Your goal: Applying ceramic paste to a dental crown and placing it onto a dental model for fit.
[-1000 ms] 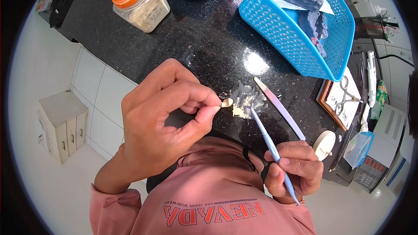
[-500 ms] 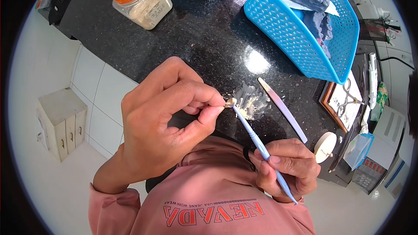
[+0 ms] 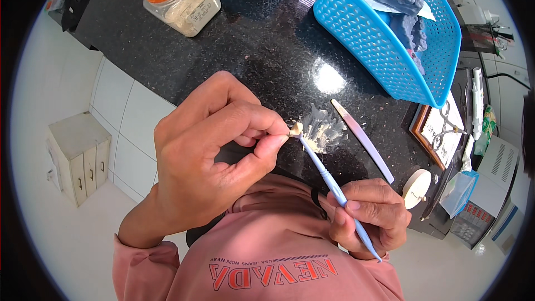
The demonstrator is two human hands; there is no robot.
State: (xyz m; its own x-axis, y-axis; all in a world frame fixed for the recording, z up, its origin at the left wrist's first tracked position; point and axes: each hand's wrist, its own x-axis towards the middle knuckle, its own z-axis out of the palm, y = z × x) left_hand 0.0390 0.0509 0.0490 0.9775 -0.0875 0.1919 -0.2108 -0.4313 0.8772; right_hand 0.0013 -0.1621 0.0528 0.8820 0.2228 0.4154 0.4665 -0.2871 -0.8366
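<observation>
Between the thumb and forefinger of my left hand [image 3: 217, 145] is pinched a small cream tooth-shaped piece [image 3: 296, 129]; my fingertips hide part of it. My right hand [image 3: 370, 214] is closed around a slim light-blue double-ended dental spatula [image 3: 329, 178], held like a pen. The spatula's upper tip meets the cream piece or lies just against it. Beneath them, a whitish smear of paste [image 3: 323, 131] with cream crumbs covers part of the black speckled countertop [image 3: 251, 61]. A pink-and-lilac flat stick [image 3: 365, 142], like a nail file, lies right of the smear.
A clear jar [image 3: 189, 8] of beige powder with an orange open-topped rim stands at the far left. At the far right, a blue perforated basket [image 3: 368, 44] holds grey dental models [image 3: 409, 30]. Scissors [image 3: 446, 125] rest on a wood-edged board, near a round cream disc [image 3: 417, 188].
Both hands stay almost in place. The cream piece has turned slightly at the spatula's tip and shows more of its surface.
</observation>
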